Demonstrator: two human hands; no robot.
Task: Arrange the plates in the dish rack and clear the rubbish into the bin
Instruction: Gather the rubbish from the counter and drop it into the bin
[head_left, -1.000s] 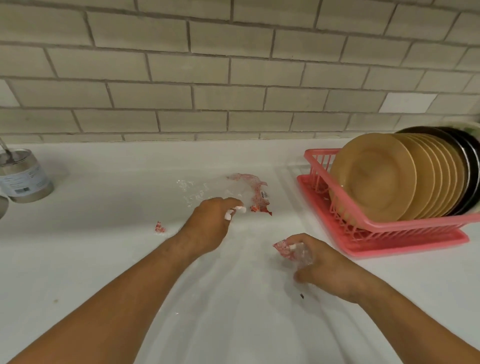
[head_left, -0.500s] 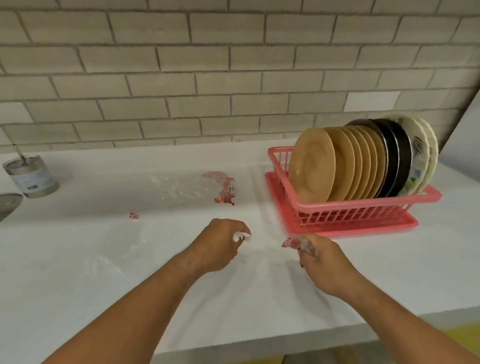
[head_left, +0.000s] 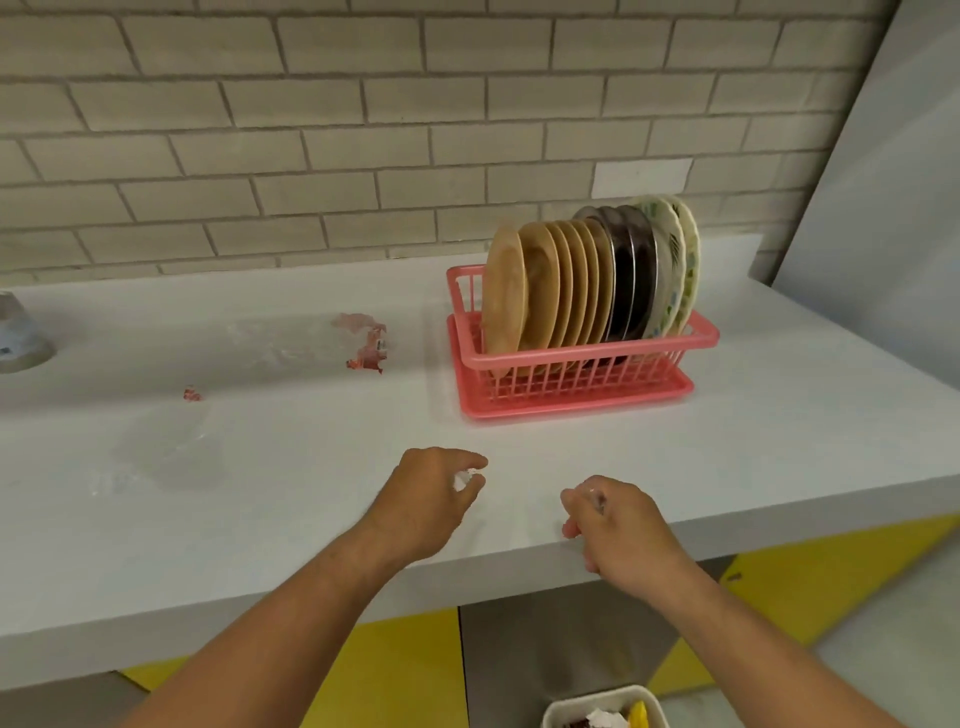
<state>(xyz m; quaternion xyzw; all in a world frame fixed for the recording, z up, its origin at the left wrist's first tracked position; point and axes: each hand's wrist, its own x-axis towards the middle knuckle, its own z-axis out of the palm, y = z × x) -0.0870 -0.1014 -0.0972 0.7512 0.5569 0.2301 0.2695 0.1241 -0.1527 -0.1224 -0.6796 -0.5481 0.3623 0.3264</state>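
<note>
Our left hand pinches a white scrap; our right hand closes on clear wrapper, both carried toward the bin below. Plates stand racked.

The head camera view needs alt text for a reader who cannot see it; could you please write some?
Left hand and right hand, each pinching a small scrap, hover over a white counter's front edge. Plates stand upright in a pink dish rack; wrapper scraps lie further left, a bin below.
</note>
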